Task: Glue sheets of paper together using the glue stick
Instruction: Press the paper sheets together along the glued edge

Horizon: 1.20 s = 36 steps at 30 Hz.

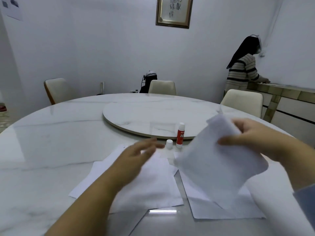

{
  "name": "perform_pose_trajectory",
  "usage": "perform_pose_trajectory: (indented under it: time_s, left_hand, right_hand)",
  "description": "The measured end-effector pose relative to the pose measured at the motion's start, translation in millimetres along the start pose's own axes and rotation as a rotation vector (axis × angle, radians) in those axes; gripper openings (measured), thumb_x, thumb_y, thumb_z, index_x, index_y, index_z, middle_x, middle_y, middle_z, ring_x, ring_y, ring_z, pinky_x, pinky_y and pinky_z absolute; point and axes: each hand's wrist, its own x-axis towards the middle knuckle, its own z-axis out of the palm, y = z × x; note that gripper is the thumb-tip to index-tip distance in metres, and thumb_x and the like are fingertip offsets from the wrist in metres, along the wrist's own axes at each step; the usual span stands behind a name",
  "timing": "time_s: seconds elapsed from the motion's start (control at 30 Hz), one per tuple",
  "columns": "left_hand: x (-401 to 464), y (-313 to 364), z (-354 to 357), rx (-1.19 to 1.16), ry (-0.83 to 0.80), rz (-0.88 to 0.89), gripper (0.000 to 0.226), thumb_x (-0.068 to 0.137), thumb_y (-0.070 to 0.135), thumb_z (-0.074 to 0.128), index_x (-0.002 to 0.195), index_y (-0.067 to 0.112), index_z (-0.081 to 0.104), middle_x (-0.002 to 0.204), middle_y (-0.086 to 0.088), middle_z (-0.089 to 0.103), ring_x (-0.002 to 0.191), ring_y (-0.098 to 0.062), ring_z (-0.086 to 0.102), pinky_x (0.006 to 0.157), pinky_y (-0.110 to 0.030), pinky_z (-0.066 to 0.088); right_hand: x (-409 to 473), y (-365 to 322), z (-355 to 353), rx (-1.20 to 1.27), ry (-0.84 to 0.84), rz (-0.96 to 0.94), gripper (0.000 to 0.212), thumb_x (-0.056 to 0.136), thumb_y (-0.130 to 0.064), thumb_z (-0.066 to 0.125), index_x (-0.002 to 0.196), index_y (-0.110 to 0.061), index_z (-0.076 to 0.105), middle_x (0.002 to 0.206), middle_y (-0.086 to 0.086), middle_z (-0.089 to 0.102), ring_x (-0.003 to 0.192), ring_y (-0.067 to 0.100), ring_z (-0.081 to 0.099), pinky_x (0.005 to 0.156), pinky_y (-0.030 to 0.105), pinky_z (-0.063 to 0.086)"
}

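Note:
My right hand (255,140) holds a white sheet of paper (219,166) tilted up above the table, thumb on its front. My left hand (136,155) hovers blurred over a second white sheet (150,184) lying flat, fingers spread and holding nothing. Another sheet (221,208) lies flat at the right, partly under the lifted one. The red and white glue stick (180,135) stands upright past the sheets. Its white cap (169,144) stands beside it on the left.
A round marble turntable (153,114) sits in the middle of the white marble table (42,150). Cream chairs (162,87) stand around the far side. A person in a striped top (242,72) stands at a sideboard (289,99) at the right.

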Motion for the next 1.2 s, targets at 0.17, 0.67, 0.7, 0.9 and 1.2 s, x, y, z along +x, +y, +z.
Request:
perform_pose_trajectory:
  time_s: [0.17,0.67,0.7,0.9,1.2]
  left_hand:
    - [-15,24,-28,-0.693,-0.217,0.120,0.039,0.072,0.056,0.068,0.100,0.029,0.073,0.146,0.008,0.046,0.139,-0.009,0.035,0.106,-0.050,0.034]
    - [-32,16,-56,-0.638,-0.056,-0.153,0.048,0.045,0.019,0.092,0.090,0.016,0.078,0.092,-0.006,0.077,0.076,-0.018,0.073,0.059,-0.024,0.059]
    - [-32,14,-61,-0.593,-0.014,-0.167,0.039,0.053,0.016,0.085,0.091,0.015,0.078,0.094,-0.007,0.077,0.078,-0.019,0.073,0.061,-0.024,0.058]
    - [-48,-7,-86,-0.230,0.001,-0.347,0.040,0.057,0.016,0.079,0.096,0.022,0.076,0.100,-0.005,0.076,0.089,-0.026,0.073,0.070,-0.030,0.059]
    - [-71,-29,-88,0.201,0.150,-0.394,0.020,0.071,0.024,0.078,0.089,0.032,0.074,0.080,-0.009,0.076,0.077,-0.028,0.071,0.083,-0.038,0.053]
  right_hand:
    - [-6,-32,7,0.706,0.040,-0.110,0.021,0.056,-0.021,0.075,0.075,-0.015,0.080,0.082,0.008,0.078,0.070,0.021,0.075,0.053,0.029,0.057]
    - [17,-44,109,1.022,-0.142,0.069,0.081,0.059,-0.029,0.084,0.132,-0.015,0.051,0.110,0.009,0.074,0.095,0.026,0.073,0.070,0.036,0.061]
    - [16,-38,111,1.044,-0.141,0.055,0.096,0.054,-0.027,0.088,0.137,-0.030,0.041,0.116,0.009,0.071,0.097,0.025,0.072,0.069,0.036,0.060]
    - [4,-9,128,0.801,-0.143,0.061,0.065,0.064,0.003,0.080,0.111,-0.039,0.068,0.120,0.011,0.065,0.095,0.032,0.072,0.074,0.037,0.060]
    - [-6,-2,145,0.401,-0.138,0.146,0.027,0.065,-0.012,0.083,0.086,-0.028,0.077,0.093,0.000,0.078,0.083,0.022,0.075,0.084,0.041,0.059]
